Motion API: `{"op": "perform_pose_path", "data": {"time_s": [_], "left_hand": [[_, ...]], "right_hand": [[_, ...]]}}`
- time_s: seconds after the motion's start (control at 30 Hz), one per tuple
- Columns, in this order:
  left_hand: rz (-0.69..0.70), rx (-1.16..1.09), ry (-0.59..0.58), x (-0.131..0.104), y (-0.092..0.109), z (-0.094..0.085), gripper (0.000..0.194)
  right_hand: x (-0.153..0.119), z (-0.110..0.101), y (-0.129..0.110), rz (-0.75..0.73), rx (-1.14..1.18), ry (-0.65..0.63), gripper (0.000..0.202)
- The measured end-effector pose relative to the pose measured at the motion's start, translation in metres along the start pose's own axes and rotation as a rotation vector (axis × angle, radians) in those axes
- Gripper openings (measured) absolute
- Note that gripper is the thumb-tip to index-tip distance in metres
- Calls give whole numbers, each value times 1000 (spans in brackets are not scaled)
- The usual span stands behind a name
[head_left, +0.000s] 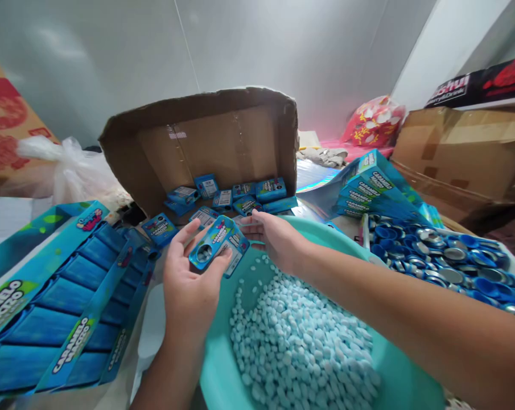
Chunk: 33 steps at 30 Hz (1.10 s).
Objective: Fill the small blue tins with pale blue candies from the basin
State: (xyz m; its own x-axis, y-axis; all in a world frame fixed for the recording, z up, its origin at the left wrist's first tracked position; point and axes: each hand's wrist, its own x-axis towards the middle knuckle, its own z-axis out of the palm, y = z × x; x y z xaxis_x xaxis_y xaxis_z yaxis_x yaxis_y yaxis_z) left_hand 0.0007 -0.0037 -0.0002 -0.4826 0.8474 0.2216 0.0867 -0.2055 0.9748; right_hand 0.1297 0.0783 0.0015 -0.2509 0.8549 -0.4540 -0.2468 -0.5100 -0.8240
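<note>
My left hand (193, 279) is closed around a small blue candy box (218, 242) with printed lettering and a round opening at its near end. A second printed face with a white label shows along its right side; I cannot tell whether it is another box. Close to the box's far right end is my right hand (278, 236), its fingers stretched out and the thumb apart. Whether its fingertips touch the box is unclear. Below both hands, a turquoise basin (217, 341) holds a heap of pale blue candies (304, 336).
Behind the basin, a cardboard box (210, 142) on its side has several small blue boxes (271, 189) at its mouth. Display cartons (75, 341) stand left, beside a white scoop (152, 324). Blue lids (445, 256) fill a tray at right, near stacked cartons (368, 188).
</note>
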Motion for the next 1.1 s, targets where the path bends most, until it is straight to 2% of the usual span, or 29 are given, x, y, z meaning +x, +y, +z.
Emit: {"op": "perform_pose_path", "data": {"time_s": [0.13, 0.27, 0.43, 0.63, 0.77, 0.93, 1.0, 1.1], "left_hand": [[85, -23, 37, -2, 2, 0, 71], [156, -51, 92, -4, 4, 3, 72], [151, -57, 94, -6, 4, 3, 71], [159, -30, 141, -12, 13, 6, 68], [225, -4, 175, -15, 15, 8, 67], [198, -49, 203, -10, 10, 4, 66], [202, -68, 202, -8, 8, 2, 65], [198, -55, 215, -7, 8, 1, 61]], "right_hand": [[0, 1, 2, 0, -27, -8, 37], [1, 1, 5, 22, 32, -97, 37], [-2, 1, 5, 72, 107, -146, 35], [-5, -1, -1, 0, 83, -163, 32], [1, -3, -4, -158, -189, -97, 17], [4, -17, 0, -421, -873, -93, 21], [4, -25, 4, -406, -1003, -87, 21], [11, -33, 14, -336, -944, -46, 37]]}}
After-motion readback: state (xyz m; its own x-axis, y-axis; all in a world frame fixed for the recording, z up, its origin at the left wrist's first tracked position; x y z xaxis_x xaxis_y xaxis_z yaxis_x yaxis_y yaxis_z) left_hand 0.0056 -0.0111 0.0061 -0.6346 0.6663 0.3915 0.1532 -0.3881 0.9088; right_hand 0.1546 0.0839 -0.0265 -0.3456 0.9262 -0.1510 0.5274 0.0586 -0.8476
